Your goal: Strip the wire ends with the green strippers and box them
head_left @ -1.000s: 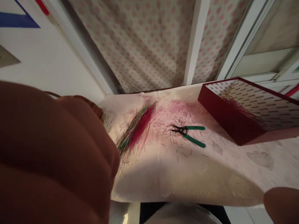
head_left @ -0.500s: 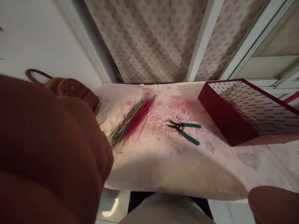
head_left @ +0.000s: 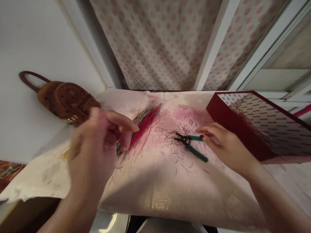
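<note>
My left hand (head_left: 97, 142), slightly blurred, is over the near left end of a bundle of thin red, green and dark wires (head_left: 145, 124). Its fingers are bent but apart, and I see nothing held in them; whether they touch the wires I cannot tell. On the table lie wire strippers (head_left: 186, 140) with green handles, their jaws parted among short wire scraps (head_left: 179, 129). My right hand (head_left: 220, 140) has its thumb and index finger around the end of the upper green handle, hiding its tip.
A red box (head_left: 223, 126) with a patterned white lining stands at the right, with thin wires inside. At the left a brown backpack (head_left: 68, 100) leans by the white wall. Yellow strands (head_left: 64, 155) lie near my left wrist. A dotted curtain (head_left: 160, 45) hangs behind the table (head_left: 155, 191).
Both hands have come in over the table from close to the camera. The left is now at the wire bundle, the right at the strippers' upper handle. The strippers lie as before.
</note>
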`<state>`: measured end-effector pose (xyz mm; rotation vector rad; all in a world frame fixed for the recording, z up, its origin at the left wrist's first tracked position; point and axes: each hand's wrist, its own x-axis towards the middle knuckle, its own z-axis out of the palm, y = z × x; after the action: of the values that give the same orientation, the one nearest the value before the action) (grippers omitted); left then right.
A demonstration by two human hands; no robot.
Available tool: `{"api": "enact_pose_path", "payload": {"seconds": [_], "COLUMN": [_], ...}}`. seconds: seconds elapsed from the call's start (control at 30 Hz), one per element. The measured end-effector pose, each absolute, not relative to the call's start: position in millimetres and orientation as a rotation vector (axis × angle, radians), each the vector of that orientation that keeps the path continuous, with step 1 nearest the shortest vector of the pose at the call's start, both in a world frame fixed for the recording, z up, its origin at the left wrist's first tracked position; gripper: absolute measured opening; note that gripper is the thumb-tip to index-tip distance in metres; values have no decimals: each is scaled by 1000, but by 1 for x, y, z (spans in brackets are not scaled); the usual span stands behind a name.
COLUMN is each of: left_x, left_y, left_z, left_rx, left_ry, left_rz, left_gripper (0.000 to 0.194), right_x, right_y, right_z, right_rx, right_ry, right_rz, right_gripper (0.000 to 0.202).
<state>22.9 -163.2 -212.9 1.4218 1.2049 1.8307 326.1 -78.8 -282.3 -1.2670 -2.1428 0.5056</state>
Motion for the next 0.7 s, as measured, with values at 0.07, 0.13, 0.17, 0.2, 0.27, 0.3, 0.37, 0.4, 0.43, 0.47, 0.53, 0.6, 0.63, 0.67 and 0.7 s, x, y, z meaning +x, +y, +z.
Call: {"api": "enact_pose_path", "payload": {"seconds": [0.07,0.13,0.17,0.2,0.27,0.3,0.37,0.4,0.43,0.47,0.53,0.6,0.63,0.67,0.7], "left_x": [28,24,22,20,21,24,36,44,52,60,73,82,84,85,86], "left_y": [-138,-120,-114,-109,-105,-105,-107,-110,-112,-114,-117,-117,-116,-115,-115], "left_z": [-230,-252,-263,-273,-290,-296,-306,-310,-314,-319,-329,-339,-344,-348,-352], "left_rx": [1453,1440,1423,1416,1428,1456,1522,1549,1562,1580,1614,1630,1645,1663,1687], "left_ry": [1283,1431,1500,1541,1572,1568,1521,1486,1460,1412,1333,1304,1304,1314,1326], "left_rz": [1710,1559,1495,1430,1274,1184,1021,966,927,880,809,761,747,740,736], "left_gripper": [34,29,29,28,29,29,30,30,30,31,32,33,33,33,33], "right_x": [330,334,335,336,335,334,331,330,329,329,328,328,328,327,327], "right_y": [-55,-39,-35,-33,-31,-30,-30,-30,-30,-31,-34,-37,-39,-41,-42], "right_z": [-315,-342,-353,-360,-368,-369,-367,-364,-362,-359,-354,-351,-350,-350,-349], "right_rx": [-1392,-1468,-1487,-1497,-1508,-1517,-1547,-1570,-1593,-1616,-1673,-1722,-1718,-1694,-1655], "right_ry": [-2260,-2343,-2384,-2416,-2463,-2473,-2470,-2457,-2441,-2425,-2379,-2280,-2212,-2146,-2091], "right_rz": [436,388,389,380,337,304,269,278,297,317,373,482,569,659,736], "right_gripper": [31,36,37,37,35,32,26,21,17,15,18,22,22,20,18]}}
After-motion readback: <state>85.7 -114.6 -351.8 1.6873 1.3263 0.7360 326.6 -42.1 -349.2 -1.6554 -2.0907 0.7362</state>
